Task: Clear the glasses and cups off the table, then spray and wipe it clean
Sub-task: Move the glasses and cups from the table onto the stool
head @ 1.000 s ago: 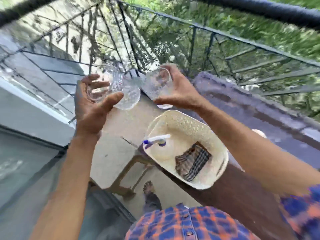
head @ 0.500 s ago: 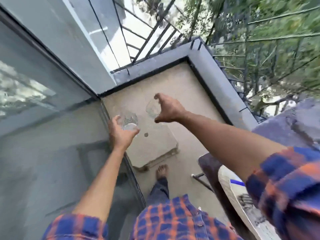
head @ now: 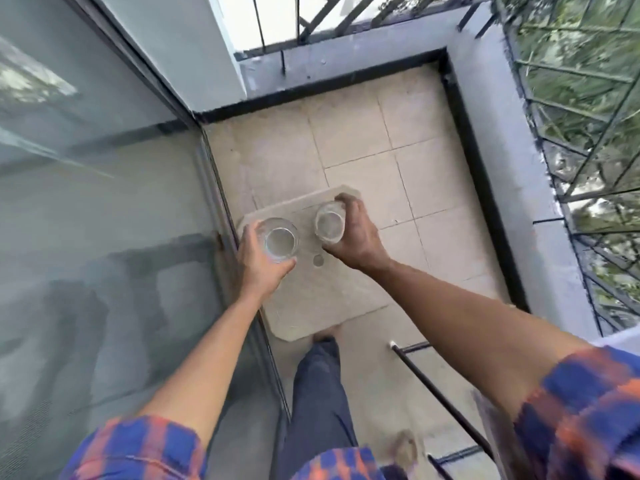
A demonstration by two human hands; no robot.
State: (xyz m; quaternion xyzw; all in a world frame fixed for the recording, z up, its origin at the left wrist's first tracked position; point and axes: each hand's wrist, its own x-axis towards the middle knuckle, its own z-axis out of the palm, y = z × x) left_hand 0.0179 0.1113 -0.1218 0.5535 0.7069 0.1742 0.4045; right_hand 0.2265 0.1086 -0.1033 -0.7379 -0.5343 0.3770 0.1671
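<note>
A second ago both glasses were held up at railing height, right beside the surface with its basket, spray bottle and cloth. The view has since swung down to the balcony floor, and the arms have reached out and lowered.

The left hand [head: 259,265] now grips the wide glass [head: 281,241], its fingers [head: 250,233] curled round the far wall and the thumb across the near rim. The right hand [head: 356,237] grips the narrower glass [head: 329,226] from its 3 o'clock side, fingers [head: 346,199] wrapped over the top. Both glasses are upright, near each other but apart, just left of frame centre, over the far end of a low stool [head: 322,299]. Whether their bases touch the stool top I cannot tell. A small dark round spot [head: 318,260] lies between the hands.

I judge this the end of a clearing trip: the glasses look about to be set down here, which frees the hands for spraying and wiping.

Of the surface only a blurred dark edge [head: 495,431] shows at 5 o'clock, with a black metal frame [head: 440,386] beside it. The space is a narrow tiled balcony [head: 398,161]. A glass door [head: 104,202] fills the 9 o'clock side. A grey parapet [head: 519,168] and metal railing [head: 588,150] run from 12 round to 3 o'clock, with greenery beyond.
</note>
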